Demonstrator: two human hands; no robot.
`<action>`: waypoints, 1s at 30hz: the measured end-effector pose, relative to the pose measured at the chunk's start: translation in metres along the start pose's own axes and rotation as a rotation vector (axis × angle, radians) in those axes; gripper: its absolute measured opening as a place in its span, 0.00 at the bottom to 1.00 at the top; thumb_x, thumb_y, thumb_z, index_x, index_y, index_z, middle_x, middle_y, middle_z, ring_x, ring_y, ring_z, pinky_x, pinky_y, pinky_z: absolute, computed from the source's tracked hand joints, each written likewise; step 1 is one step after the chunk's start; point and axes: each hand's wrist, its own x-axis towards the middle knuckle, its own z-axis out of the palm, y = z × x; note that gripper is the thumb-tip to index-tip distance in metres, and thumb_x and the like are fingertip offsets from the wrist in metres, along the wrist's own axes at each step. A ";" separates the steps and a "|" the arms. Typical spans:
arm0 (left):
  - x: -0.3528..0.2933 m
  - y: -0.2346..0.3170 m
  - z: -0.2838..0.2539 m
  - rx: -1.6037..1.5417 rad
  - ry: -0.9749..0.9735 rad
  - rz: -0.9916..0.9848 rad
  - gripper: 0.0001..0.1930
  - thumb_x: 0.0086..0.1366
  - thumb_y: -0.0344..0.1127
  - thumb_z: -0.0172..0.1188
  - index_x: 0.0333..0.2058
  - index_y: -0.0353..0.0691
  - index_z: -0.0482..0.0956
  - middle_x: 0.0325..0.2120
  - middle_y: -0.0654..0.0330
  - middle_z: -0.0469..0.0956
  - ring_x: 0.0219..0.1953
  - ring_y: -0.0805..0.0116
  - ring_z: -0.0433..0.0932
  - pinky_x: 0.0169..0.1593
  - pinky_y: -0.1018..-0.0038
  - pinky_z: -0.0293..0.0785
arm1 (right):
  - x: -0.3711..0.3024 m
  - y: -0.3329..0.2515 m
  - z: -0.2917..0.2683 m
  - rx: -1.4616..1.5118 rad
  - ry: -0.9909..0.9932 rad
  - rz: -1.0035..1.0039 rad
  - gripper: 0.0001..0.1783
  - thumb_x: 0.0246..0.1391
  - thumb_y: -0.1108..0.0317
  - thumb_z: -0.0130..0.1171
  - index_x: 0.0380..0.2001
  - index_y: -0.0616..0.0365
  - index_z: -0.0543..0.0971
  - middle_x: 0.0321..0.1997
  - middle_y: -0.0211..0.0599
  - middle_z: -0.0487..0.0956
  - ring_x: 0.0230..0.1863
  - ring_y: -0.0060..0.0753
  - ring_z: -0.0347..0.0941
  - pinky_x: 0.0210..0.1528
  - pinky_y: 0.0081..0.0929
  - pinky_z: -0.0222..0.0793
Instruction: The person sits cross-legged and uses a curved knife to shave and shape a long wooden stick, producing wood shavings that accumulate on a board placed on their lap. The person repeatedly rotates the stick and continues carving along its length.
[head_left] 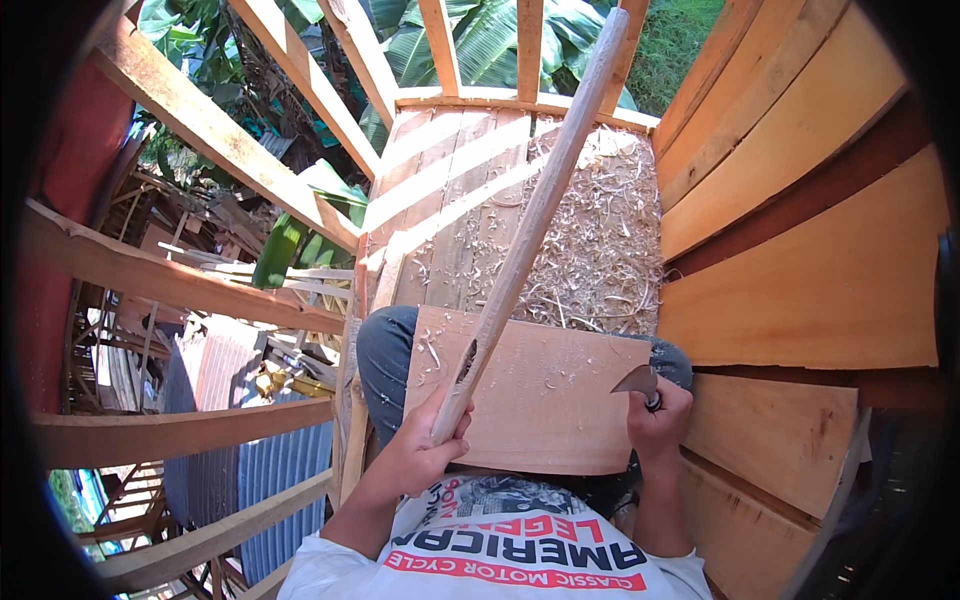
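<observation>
Two sets of curled fingers — left hand [428,446] round a pole [540,225] above a lap board [540,410], right hand [662,418] round a curved knife [634,381]: a slipped stroke could gash the leg [386,362].

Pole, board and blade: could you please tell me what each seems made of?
Pole: probably wood, unpainted; its tan surface looks rough-hewn. Board: likely wood or plywood, bare and matte, judging by its pale tan face. Blade: apparently metal, being thin and grey; finish unclear.

A board [550,400] lies across the legs [385,360], pole [531,233] over its left, knife [637,381] at its right, shavings [595,225] beyond.
</observation>
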 end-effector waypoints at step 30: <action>-0.016 -0.013 0.002 0.429 -0.110 0.034 0.22 0.51 0.21 0.54 0.48 0.35 0.65 0.27 0.58 0.68 0.30 0.71 0.69 0.37 0.75 0.66 | 0.124 -0.024 -0.033 -0.025 0.358 0.148 0.23 0.57 0.67 0.54 0.12 0.64 0.63 0.09 0.28 0.56 0.15 0.15 0.53 0.17 0.29 0.49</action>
